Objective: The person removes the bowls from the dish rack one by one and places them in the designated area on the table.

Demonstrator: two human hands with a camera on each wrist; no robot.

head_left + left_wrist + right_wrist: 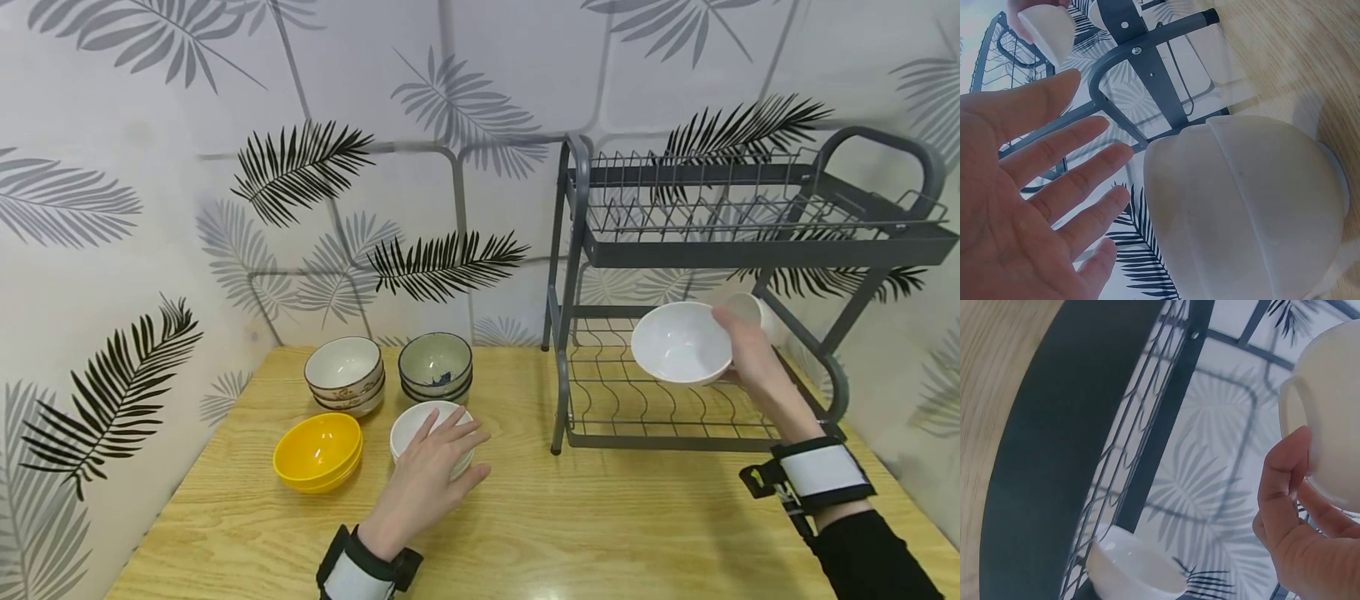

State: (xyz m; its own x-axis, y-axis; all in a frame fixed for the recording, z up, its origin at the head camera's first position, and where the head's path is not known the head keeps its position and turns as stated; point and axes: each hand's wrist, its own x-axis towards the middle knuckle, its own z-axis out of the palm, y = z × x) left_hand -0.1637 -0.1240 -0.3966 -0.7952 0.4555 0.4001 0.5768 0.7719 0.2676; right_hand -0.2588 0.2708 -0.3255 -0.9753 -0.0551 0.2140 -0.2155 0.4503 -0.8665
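Observation:
My right hand [757, 358] grips a white bowl [675, 346] by its edge, in front of the dish rack's lower shelf. In the right wrist view, the fingers curl at the foot of this bowl [1338, 419]. Behind it, a second white bowl [1132, 569] rests at the right end of the lower shelf. My left hand [435, 475] hovers with spread, straight fingers over a white bowl stack [408, 425] on the table and partly covers it in the head view. The left wrist view shows these nested bowls [1241, 206] beside the fingers, with a gap between.
A two-tier dark grey dish rack [573, 275] stands at the right back of the wooden table [525, 525]. Left of it are stacked green-grey bowls [435, 367], brown-patterned white bowls [345, 371] and yellow bowls [318, 454]. A leaf-patterned wall [510, 83] rises behind.

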